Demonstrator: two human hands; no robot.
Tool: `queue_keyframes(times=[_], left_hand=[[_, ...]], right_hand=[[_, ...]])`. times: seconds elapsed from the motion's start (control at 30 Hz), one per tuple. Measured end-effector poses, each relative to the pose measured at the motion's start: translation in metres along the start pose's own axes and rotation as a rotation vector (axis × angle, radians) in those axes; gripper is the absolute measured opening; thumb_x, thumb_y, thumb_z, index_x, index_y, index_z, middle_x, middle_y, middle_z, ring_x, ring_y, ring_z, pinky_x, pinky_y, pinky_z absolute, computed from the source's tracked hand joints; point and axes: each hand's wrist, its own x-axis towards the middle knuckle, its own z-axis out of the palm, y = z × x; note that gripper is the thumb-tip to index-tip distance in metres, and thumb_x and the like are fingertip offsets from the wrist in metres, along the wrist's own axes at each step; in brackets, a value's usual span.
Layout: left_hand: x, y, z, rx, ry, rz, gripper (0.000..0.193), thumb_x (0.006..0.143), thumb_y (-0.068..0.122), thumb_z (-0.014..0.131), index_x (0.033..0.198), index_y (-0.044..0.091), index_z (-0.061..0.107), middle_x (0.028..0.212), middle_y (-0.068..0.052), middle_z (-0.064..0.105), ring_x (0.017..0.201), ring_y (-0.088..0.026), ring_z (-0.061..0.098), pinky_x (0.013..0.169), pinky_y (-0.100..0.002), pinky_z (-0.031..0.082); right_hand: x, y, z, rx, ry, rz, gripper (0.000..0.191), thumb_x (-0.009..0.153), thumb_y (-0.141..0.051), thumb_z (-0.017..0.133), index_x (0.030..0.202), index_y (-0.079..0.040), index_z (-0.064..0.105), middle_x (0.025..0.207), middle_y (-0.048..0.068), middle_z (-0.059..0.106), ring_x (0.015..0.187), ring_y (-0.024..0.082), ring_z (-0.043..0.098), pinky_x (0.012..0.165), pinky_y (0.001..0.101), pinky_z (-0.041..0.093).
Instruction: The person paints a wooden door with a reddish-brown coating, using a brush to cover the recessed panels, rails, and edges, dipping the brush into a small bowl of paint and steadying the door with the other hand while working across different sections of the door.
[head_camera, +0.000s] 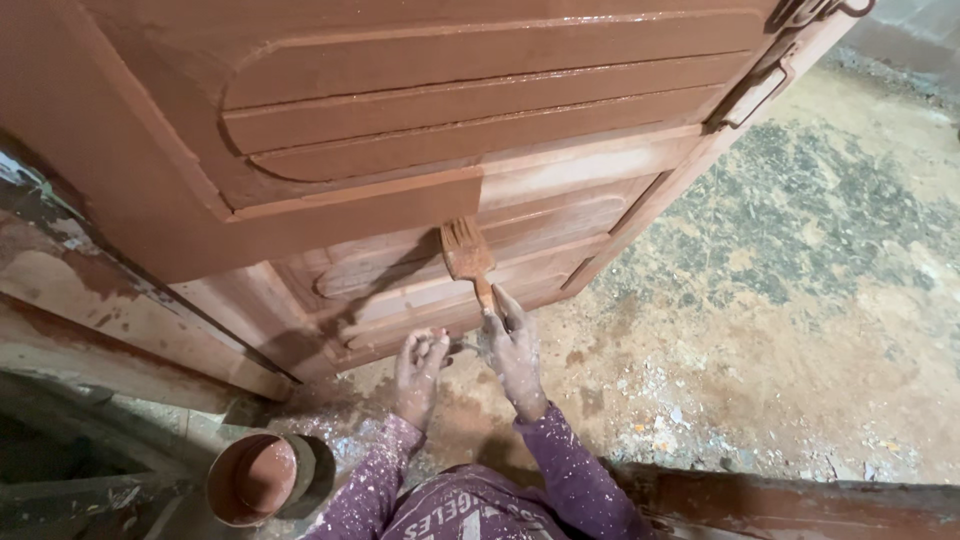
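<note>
At the lower left, a round tin of reddish-brown paint (258, 478) sits on the floor near your left elbow. Your left hand (419, 362), paint-speckled, curls loosely with nothing in it, close to the bottom edge of the wooden door (330, 120). Just right of it, your right hand (512, 345) closes its fingers around the handle of a paintbrush (467, 252), bristles pressed against the door's lower panel, beside the rough concrete floor (800, 280).

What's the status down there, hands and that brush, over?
Right hand grips paintbrush, bristles against the door. Left hand beside it, holding nothing visible. Paint tin at lower left. Nothing blocking the brush.
</note>
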Motion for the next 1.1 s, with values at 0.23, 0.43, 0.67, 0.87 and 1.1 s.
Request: queue_keyframes(times=[0.23,0.43,0.67,0.87,1.1], left_hand=[[0.003,0.010,-0.008,-0.027,-0.029,0.008,0.019,0.099,0.018,0.064,0.112,0.004,0.062,0.101,-0.005,0.069,0.093,-0.014,0.068,0.081,-0.029,0.057],[0.003,0.000,-0.003,0.145,0.012,0.044,0.019,0.102,0.013,0.064,0.114,-0.001,0.066,0.098,-0.009,0.070,0.085,-0.018,0.060,0.075,-0.032,0.048],[0.000,0.005,-0.003,-0.050,-0.027,-0.005,0.021,0.097,0.016,0.061,0.115,0.005,0.061,0.108,-0.007,0.073,0.099,-0.018,0.071,0.086,-0.032,0.057],[-0.002,0.011,-0.004,0.032,-0.012,-0.023,0.019,0.098,0.017,0.065,0.113,0.006,0.062,0.110,-0.010,0.071,0.100,-0.017,0.069,0.085,-0.033,0.058],[0.001,0.003,-0.002,0.058,-0.036,0.070,0.019,0.099,0.017,0.063,0.110,0.002,0.063,0.105,-0.009,0.075,0.099,-0.018,0.069,0.089,-0.031,0.055]], right_hand=[[0.007,-0.035,0.001,0.040,0.018,-0.003,0.049,0.099,-0.008,0.058,0.147,-0.003,0.056,0.108,0.013,0.071,0.065,0.011,0.051,0.056,0.0244,0.047],[-0.003,-0.077,-0.004,-0.040,0.070,-0.416,0.045,0.105,-0.002,0.059,0.149,0.003,0.053,0.143,0.021,0.064,0.121,0.014,0.065,0.097,0.0230,0.056],[0.002,-0.030,0.000,0.126,0.038,0.021,0.047,0.099,-0.011,0.057,0.146,-0.005,0.053,0.134,0.015,0.068,0.081,0.015,0.059,0.067,0.0253,0.053],[-0.002,-0.007,0.000,0.117,-0.011,-0.009,0.044,0.101,-0.011,0.060,0.144,0.000,0.056,0.129,0.016,0.069,0.083,0.004,0.056,0.071,0.0188,0.051],[-0.002,-0.077,-0.002,-0.019,0.090,-0.046,0.050,0.099,-0.015,0.062,0.148,-0.006,0.057,0.110,0.020,0.075,0.054,0.008,0.044,0.048,0.0228,0.043]])
